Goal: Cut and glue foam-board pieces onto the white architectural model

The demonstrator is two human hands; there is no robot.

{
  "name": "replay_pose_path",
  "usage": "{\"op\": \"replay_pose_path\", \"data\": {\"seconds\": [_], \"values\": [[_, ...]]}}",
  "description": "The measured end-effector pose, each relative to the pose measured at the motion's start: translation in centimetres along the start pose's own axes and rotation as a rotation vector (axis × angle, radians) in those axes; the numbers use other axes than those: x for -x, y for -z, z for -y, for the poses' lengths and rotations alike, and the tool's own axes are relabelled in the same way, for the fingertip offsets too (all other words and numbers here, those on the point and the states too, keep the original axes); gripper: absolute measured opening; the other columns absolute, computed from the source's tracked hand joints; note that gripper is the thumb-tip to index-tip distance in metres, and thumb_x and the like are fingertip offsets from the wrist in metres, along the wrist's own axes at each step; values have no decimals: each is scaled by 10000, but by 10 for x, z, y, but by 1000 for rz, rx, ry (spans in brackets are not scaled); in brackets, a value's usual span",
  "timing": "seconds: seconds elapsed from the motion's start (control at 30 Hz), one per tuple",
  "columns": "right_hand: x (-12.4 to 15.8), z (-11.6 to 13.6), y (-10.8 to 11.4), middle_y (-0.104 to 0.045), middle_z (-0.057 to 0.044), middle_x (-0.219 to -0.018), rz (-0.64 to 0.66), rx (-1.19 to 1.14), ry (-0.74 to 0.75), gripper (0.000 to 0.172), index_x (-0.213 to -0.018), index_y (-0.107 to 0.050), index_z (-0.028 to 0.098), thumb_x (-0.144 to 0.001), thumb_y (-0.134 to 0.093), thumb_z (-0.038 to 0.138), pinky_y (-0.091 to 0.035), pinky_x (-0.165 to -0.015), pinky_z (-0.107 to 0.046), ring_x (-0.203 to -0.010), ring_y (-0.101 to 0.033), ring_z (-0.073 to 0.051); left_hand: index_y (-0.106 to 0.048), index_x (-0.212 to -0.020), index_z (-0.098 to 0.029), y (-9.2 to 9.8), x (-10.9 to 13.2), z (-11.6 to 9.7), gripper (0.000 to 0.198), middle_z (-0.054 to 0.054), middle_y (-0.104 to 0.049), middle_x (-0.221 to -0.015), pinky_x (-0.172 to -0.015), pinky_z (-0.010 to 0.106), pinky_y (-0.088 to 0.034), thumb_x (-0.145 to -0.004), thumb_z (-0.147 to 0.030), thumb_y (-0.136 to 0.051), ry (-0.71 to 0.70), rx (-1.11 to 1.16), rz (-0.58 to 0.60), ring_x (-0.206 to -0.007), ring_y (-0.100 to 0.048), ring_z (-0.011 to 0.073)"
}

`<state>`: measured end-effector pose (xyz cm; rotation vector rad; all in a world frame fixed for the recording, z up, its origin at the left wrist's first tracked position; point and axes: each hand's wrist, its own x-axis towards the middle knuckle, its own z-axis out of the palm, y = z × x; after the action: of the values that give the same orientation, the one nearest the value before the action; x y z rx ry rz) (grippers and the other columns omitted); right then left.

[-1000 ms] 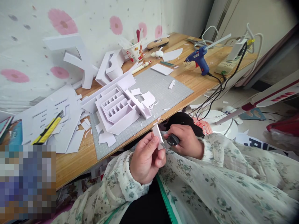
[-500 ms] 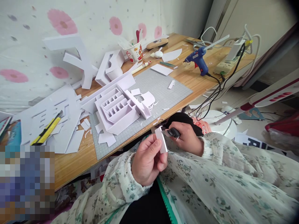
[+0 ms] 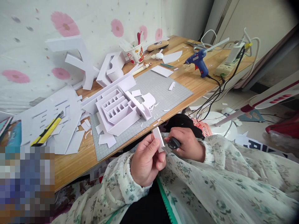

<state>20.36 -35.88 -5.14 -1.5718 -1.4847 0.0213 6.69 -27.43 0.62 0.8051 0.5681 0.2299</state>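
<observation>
Well up and left of the hands, a yellow utility knife (image 3: 46, 131) lay among offcuts, and a foam-board model (image 3: 119, 109) sat nearer. The left hand (image 3: 146, 161) pinched a white strip (image 3: 158, 139) between thumb and fingers. Just right, touching it, the right hand (image 3: 188, 143) gripped a dark-handled cutter (image 3: 174, 143) against the strip. A blue glue gun (image 3: 198, 60) stood far above.

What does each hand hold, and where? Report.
Left hand: white strip, by its lower end. Right hand: small cutter, by its dark handle.
</observation>
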Motion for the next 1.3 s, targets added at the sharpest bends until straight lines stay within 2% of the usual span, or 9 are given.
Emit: {"op": "replay_pose_path", "data": {"seconds": [0.2, 0.57, 0.77, 0.97, 1.3], "values": [[-1, -1, -1, -488, 21, -567, -5, 15, -9, 238, -656, -484, 196, -882, -525, 257, -304, -510, -231, -512, -423, -102, -500, -775, -171, -1, 2, -1, 288, -64, -498, -447, -343, 112, -263, -801, -400, -672, 13, -3, -2, -310, -321, 13], [-1, -6, -3, -505, 18, -585, 2, -9, -11, 169, -691, -495, 203, -856, -522, 229, -319, -525, -236, -532, -445, -112, -526, -836, -171, -1, 4, 1, 257, -68, -488, -442, -338, 113, -270, -816, -395, -652, 5, -22, 24, -307, -297, 18], [-2, -7, -4, -502, 15, -574, -2, -16, -19, 213, -676, -481, 200, -880, -505, 253, -327, -526, -234, -522, -448, -109, -522, -876, -175, 0, 4, 3, 263, -66, -499, -443, -328, 112, -267, -820, -401, -644, 28, -8, 39, -302, -290, 20], [0, -10, -6, -511, 10, -574, 1, -30, -41, 238, -664, -469, 203, -891, -506, 264, -328, -525, -233, -521, -452, -110, -517, -847, -170, 0, 7, 7, 242, -62, -498, -452, -327, 119, -275, -841, -390, -617, 27, -2, 63, -299, -281, 21], [3, -17, -11, -539, 6, -591, -20, -25, -70, 187, -691, -499, 198, -869, -518, 254, -341, -541, -236, -542, -476, -117, -512, -863, -176, -1, 9, 13, 241, -73, -473, -433, -323, 131, -272, -855, -402, -594, 37, -17, 91, -291, -287, 33]]}}
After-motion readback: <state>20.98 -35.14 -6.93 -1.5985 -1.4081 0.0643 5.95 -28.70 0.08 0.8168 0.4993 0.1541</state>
